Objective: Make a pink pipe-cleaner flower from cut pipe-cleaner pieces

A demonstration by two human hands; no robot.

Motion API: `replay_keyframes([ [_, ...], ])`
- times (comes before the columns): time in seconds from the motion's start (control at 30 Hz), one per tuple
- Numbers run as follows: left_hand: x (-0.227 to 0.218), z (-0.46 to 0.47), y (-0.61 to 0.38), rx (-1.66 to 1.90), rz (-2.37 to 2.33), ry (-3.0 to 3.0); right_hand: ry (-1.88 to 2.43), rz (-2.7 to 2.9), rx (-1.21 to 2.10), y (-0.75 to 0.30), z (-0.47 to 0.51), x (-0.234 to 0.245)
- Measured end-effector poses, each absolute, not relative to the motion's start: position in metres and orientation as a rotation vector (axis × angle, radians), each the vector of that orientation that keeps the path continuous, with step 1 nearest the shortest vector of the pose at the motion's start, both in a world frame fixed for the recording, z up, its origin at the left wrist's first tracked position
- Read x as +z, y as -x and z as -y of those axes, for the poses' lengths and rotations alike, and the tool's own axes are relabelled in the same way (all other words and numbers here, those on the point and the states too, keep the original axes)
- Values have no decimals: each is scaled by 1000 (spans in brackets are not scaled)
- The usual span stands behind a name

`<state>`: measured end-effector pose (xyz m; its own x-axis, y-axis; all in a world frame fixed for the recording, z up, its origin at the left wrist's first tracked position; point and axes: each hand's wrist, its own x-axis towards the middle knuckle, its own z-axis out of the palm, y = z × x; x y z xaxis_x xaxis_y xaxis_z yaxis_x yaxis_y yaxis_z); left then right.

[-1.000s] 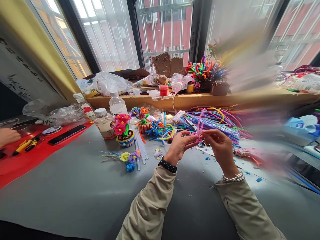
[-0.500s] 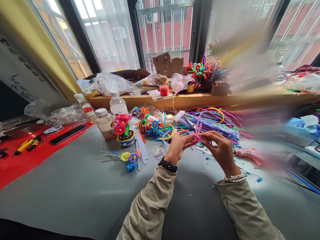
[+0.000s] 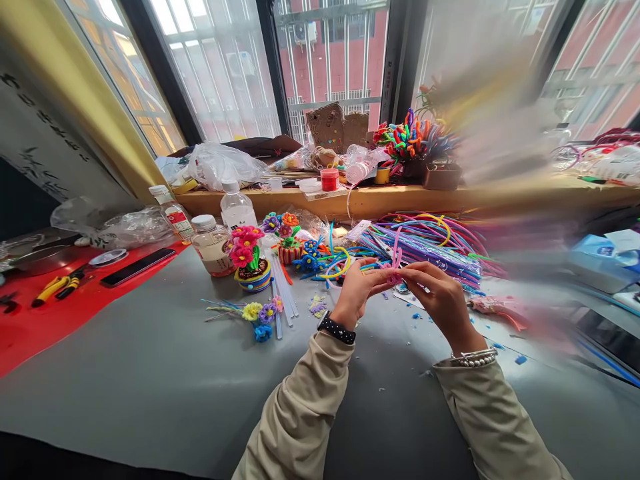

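Note:
My left hand [image 3: 356,291] and my right hand [image 3: 436,295] meet above the grey table [image 3: 150,373], both pinching a pink pipe cleaner [image 3: 395,257]. Its lower part is twisted into a small knot between my fingertips and its free ends stick upward. Behind my hands lies a pile of coloured pipe cleaners [image 3: 425,243]. A small pot of pink pipe-cleaner flowers [image 3: 247,257] stands to the left. Loose little flowers [image 3: 260,313] lie on the table in front of it.
Bottles [image 3: 235,207] and a jar [image 3: 210,243] stand at the back left. A phone [image 3: 136,267] and yellow-handled pliers [image 3: 53,287] lie on a red cloth [image 3: 30,327]. The wooden windowsill [image 3: 400,197] holds bags, a red cup and a flower pot. A tissue pack [image 3: 597,260] sits right.
My hands stay together and twist the pink pipe cleaner slightly, its ends shifting a little. Another person's hand at the far left edge has gone out of view.

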<state>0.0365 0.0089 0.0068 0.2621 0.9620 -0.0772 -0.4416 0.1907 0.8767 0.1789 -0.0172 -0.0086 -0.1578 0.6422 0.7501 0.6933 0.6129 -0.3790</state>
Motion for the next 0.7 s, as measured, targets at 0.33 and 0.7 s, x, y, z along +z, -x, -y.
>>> replay_keyframes([
  [0.33, 9, -9, -36, 1112, -760, -848, 1150, 1460, 419, -175, 16, -8],
  [0.7, 9, -8, -36, 1092, -768, -906, 1171, 1634, 287, -179, 13, -7],
])
